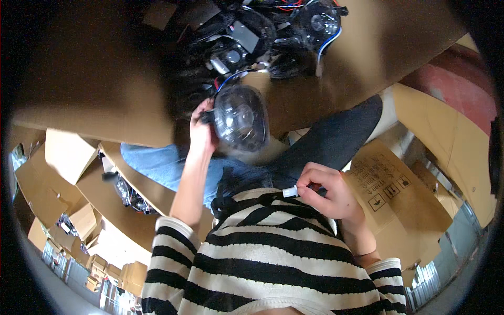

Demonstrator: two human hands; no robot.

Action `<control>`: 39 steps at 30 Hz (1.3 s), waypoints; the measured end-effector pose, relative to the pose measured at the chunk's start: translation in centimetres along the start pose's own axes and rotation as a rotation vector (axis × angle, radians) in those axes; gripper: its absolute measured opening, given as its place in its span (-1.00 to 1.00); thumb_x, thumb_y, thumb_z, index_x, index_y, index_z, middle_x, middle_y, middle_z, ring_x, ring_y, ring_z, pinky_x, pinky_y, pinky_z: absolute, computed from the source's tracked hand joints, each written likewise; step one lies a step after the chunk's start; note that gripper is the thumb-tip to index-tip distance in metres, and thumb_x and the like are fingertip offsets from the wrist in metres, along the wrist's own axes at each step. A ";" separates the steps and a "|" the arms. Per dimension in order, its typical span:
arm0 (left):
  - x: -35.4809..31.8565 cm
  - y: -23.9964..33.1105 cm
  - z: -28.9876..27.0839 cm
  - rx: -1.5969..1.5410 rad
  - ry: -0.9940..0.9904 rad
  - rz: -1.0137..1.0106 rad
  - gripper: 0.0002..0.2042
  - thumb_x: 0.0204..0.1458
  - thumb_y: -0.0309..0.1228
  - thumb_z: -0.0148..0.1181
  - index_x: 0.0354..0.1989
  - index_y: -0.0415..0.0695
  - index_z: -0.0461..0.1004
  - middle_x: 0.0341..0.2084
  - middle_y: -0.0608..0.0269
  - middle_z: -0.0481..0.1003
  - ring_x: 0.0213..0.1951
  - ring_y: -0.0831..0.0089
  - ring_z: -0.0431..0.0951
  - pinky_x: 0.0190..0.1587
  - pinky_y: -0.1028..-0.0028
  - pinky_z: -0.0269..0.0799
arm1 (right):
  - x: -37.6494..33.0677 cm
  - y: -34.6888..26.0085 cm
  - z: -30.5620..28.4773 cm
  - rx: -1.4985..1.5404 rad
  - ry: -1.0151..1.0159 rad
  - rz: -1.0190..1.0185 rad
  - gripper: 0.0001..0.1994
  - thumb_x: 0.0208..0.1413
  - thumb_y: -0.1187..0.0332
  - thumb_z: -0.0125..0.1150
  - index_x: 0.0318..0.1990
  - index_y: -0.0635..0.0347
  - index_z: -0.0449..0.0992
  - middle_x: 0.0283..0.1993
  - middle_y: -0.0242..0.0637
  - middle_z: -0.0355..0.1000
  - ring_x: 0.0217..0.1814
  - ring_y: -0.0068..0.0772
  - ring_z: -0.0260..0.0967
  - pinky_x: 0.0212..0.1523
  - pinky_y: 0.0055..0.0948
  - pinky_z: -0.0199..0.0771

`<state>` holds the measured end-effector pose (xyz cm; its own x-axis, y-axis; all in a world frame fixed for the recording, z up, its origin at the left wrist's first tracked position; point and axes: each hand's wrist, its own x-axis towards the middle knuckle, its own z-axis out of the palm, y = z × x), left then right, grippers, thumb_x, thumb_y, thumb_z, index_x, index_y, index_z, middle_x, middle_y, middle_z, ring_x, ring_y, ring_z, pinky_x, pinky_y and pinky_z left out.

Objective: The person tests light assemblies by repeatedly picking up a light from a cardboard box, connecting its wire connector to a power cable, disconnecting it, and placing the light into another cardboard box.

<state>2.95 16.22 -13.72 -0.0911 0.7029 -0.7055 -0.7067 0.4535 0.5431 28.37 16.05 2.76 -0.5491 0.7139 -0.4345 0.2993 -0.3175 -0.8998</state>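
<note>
My left hand (203,126) is closed around the black edge of a lamp (242,119) with a clear, domed lens, held in front of a big cardboard box. Blue and red wires run up from the lamp's top. Close to my waist, my right hand (325,191) pinches a small white piece (290,192) between thumb and fingers; whether it is a tag or a plug I cannot tell. Several similar black lamps (317,23) with clear lenses and loose wires lie heaped in the box beyond my left hand.
The big cardboard box (89,105) spans the far side. A flattened printed carton (399,194) lies at my right. On the left, open cartons (126,210) hold more lamps (131,197). My legs (336,131) stretch under the box's near edge.
</note>
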 end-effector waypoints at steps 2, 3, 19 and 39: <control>-3.2 0.5 -0.1 -0.251 0.134 -0.071 -0.79 0.00 -0.36 -0.12 -0.24 -0.16 0.37 -0.32 0.19 0.44 -0.31 0.34 0.45 -0.22 0.32 0.42 | 0.0 0.0 0.6 -0.032 -0.013 -0.023 -0.96 -0.15 0.53 0.06 -0.54 0.29 0.35 -0.57 -0.24 0.26 -0.54 -0.32 0.24 -0.54 -0.48 0.20; -4.7 1.0 0.1 -0.289 0.122 -0.062 -0.77 -0.01 -0.32 -0.12 -0.26 -0.15 0.38 -0.32 0.15 0.44 -0.29 0.30 0.46 -0.18 0.29 0.41 | -0.1 -0.1 0.9 -0.033 -0.024 -0.020 -0.96 -0.15 0.53 0.06 -0.53 0.29 0.35 -0.57 -0.25 0.25 -0.55 -0.36 0.23 -0.55 -0.50 0.19; -18.5 4.8 -2.2 -0.118 -0.069 0.424 -0.68 0.10 -0.37 -0.26 -0.02 -0.29 0.17 -0.67 0.23 0.31 -0.58 0.44 0.32 -0.20 0.31 0.34 | -1.0 -3.0 5.9 -0.248 -0.275 -0.177 -0.93 -0.22 0.61 0.09 -0.56 0.26 0.35 -0.57 -0.32 0.26 -0.58 -0.49 0.17 -0.59 -0.59 0.10; -21.9 8.0 -0.8 0.351 -0.342 0.611 -0.77 0.06 -0.47 -0.16 -0.20 -0.34 0.34 -0.33 0.06 0.40 -0.45 0.57 0.37 -0.40 0.64 0.32 | 1.2 -9.0 9.6 -0.107 -0.230 -0.280 -0.92 -0.20 0.60 0.10 -0.51 0.28 0.34 -0.53 -0.30 0.25 -0.58 -0.46 0.17 -0.58 -0.57 0.11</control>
<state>-1.28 4.06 5.75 -0.1310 0.9876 -0.0865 -0.3326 0.0384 0.9423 17.52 13.81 9.98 -0.7782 0.6014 -0.1810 0.1861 -0.0543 -0.9810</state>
